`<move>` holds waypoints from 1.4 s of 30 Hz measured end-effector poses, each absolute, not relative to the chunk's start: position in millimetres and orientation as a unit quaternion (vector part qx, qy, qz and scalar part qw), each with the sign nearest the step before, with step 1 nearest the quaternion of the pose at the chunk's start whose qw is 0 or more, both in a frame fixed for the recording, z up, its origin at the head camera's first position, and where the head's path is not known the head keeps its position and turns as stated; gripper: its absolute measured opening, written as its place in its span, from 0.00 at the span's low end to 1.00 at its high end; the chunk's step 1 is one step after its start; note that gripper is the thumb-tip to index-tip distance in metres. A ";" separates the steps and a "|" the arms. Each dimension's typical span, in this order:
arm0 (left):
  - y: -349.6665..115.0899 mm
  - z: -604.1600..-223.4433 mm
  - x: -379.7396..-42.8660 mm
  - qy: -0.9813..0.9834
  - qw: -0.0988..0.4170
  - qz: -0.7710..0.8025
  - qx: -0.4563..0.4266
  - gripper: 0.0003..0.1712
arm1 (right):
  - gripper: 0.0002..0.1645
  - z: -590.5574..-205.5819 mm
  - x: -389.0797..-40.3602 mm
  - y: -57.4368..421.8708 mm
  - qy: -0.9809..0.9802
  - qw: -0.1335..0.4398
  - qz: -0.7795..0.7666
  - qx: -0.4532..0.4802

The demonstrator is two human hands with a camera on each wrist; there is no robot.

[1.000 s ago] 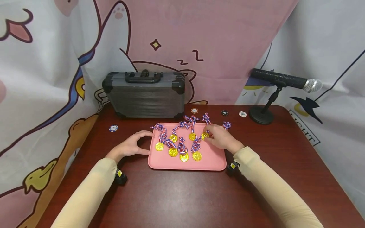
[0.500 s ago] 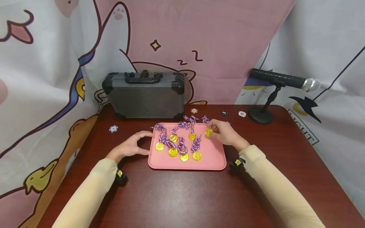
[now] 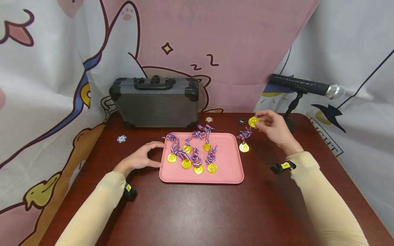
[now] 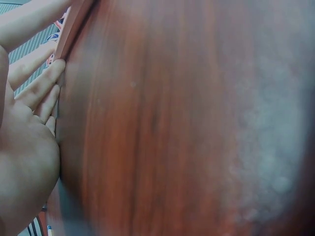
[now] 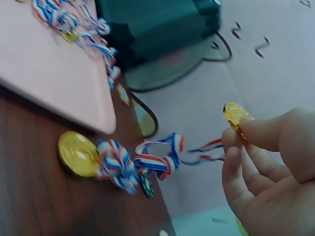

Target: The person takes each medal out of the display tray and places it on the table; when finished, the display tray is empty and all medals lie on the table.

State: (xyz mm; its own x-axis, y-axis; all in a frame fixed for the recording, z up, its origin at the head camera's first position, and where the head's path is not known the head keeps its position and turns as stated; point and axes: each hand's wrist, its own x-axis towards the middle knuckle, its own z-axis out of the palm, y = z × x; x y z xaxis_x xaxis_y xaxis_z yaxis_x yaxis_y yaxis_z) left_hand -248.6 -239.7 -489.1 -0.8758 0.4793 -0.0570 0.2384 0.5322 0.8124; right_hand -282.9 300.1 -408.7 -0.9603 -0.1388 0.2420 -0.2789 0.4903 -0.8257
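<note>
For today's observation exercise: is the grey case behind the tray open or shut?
Shut. The case stands upright behind the tray, its lid closed flush, handle on top.

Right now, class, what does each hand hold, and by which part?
The right hand pinches a gold medal by its disc edge, ribbon hanging. The left hand holds nothing, touching the pink tray at its edge.

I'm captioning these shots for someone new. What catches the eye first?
The pink tray mid-table, holding five gold medals with striped ribbons. The right hand pinches another medal above the table right of the tray, near one lying there. The left hand rests at the tray's left edge.
</note>
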 end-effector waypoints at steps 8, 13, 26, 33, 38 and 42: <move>-239.7 -488.7 -248.1 0.863 0.138 0.440 0.207 0.46 | 0.25 -425.9 -274.4 330.6 -0.868 0.080 0.485 0.074; -239.4 -488.9 -249.7 0.861 0.138 0.442 0.209 0.46 | 0.23 -453.9 -270.7 337.4 -0.889 0.043 0.445 0.101; -239.8 -489.3 -248.9 0.862 0.125 0.438 0.223 0.46 | 0.18 -487.8 -270.9 335.0 -0.924 0.012 0.344 0.165; -239.4 -489.1 -247.8 0.859 0.130 0.443 0.219 0.45 | 0.18 -482.8 -268.9 331.2 -0.936 0.006 0.299 0.184; -240.1 -490.5 -248.8 0.860 0.130 0.443 0.217 0.45 | 0.18 -479.2 -267.3 330.0 -0.942 0.001 0.278 0.186; -240.3 -490.6 -248.8 0.860 0.129 0.442 0.221 0.45 | 0.19 -473.5 -266.3 327.6 -0.946 0.021 0.264 0.186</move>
